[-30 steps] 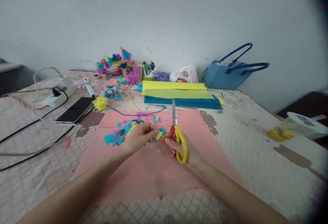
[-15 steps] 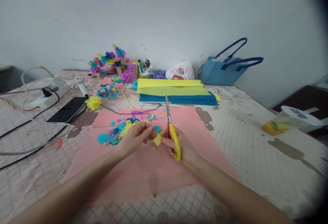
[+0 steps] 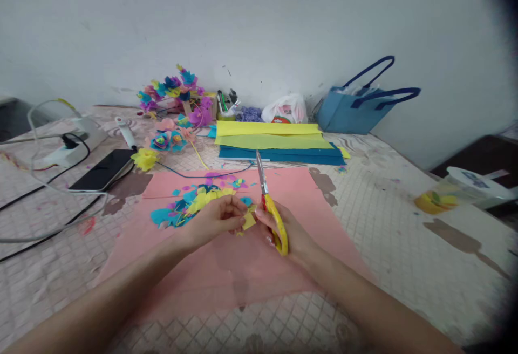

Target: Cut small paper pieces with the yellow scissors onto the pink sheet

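Note:
Between the fingertips of my left hand [image 3: 220, 218] is a small yellow paper piece [image 3: 249, 221]. My right hand [image 3: 283, 230] is wrapped round yellow-handled scissors [image 3: 275, 222], whose blades point away from me and look closed. Both hands are over a pink paper sheet [image 3: 238, 267]. Beyond my left hand lies a pile of cut paper pieces [image 3: 194, 200] in yellow, blue and purple. A yellow paper flower [image 3: 144, 159] on a dark blue stem rests at the sheet's far left.
Folded yellow paper [image 3: 269, 135] and blue paper [image 3: 283, 154] lie behind the sheet. Paper flowers [image 3: 170, 89], a blue bag [image 3: 352, 111] and a white plastic bag [image 3: 285, 109] stand near the wall. A phone [image 3: 103, 170] and cables are left, a plastic cup [image 3: 441, 195] right.
The scissors and my right hand have shifted slightly, with the blades tilting a little more to the left. My left fingers have closed nearer the yellow piece.

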`<state>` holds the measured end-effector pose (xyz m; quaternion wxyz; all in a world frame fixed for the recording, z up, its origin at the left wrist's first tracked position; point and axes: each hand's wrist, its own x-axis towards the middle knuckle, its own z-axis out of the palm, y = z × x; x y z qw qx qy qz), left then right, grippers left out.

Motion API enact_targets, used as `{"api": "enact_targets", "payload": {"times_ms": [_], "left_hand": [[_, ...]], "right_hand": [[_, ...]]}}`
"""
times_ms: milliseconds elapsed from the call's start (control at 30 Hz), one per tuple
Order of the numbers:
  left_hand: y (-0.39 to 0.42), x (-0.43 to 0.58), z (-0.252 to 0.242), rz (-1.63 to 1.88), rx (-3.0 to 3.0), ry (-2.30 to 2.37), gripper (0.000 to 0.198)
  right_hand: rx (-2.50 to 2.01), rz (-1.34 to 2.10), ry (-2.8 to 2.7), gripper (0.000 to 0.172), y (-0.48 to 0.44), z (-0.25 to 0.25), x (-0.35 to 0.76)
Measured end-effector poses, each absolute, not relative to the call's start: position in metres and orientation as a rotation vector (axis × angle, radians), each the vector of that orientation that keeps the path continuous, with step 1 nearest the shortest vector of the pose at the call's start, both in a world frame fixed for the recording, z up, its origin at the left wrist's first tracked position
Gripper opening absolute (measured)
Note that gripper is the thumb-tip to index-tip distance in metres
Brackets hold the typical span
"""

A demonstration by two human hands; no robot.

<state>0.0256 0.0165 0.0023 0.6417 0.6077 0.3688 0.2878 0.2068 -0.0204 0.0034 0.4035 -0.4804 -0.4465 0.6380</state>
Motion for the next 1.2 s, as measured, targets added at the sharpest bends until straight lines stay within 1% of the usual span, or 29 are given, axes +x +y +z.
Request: {"api": "enact_targets", "payload": {"times_ms": [133, 233, 267, 333, 400, 467, 500, 633, 733, 867, 1000, 1200], "left_hand": [[0.015, 0.027, 0.001, 0.627, 1.444, 0.765, 0.021], [0.014, 0.027, 0.0, 0.658, 1.441, 0.782, 0.01], [0.014, 0.026, 0.0, 0.677, 1.435, 0.794, 0.009], [0.016, 0.025, 0.0, 0.699, 1.426, 0.775, 0.017], [0.016, 0.024, 0.001, 0.681, 1.443, 0.694, 0.027], [0.015, 0.023, 0.004, 0.653, 1.514, 0.619, 0.033], [0.013, 0.023, 0.006, 0.649, 1.572, 0.61, 0.033], [0.005, 0.028, 0.008, 0.692, 1.75, 0.76, 0.022], [0.003, 0.031, 0.005, 0.745, 1.734, 0.862, 0.015], [0.002, 0.033, 0.004, 0.781, 1.687, 0.861, 0.009], [0.001, 0.034, 0.005, 0.765, 1.615, 0.819, 0.011], [0.004, 0.037, -0.005, 0.79, 1.429, 0.817, 0.02]], "right_hand": [[-1.268, 1.586, -1.183, 0.037, -0.021, 0.009, 0.205], [-1.273, 1.57, -1.159, 0.029, -0.021, 0.009, 0.205], [-1.279, 1.564, -1.146, 0.027, -0.021, 0.008, 0.206], [-1.296, 1.551, -1.126, 0.024, -0.02, 0.007, 0.207], [-1.31, 1.535, -1.117, 0.024, -0.019, 0.006, 0.208], [-1.317, 1.532, -1.113, 0.024, -0.018, 0.006, 0.209], [-1.318, 1.533, -1.107, 0.025, -0.018, 0.006, 0.209], [-1.278, 1.553, -1.098, 0.025, -0.019, 0.006, 0.211], [-1.238, 1.596, -1.101, 0.026, -0.019, 0.005, 0.211], [-1.226, 1.602, -1.134, 0.026, -0.019, 0.0, 0.211], [-1.185, 1.582, -1.138, 0.028, -0.017, -0.005, 0.211], [-1.201, 1.582, -1.142, 0.027, -0.019, -0.003, 0.209]]}}
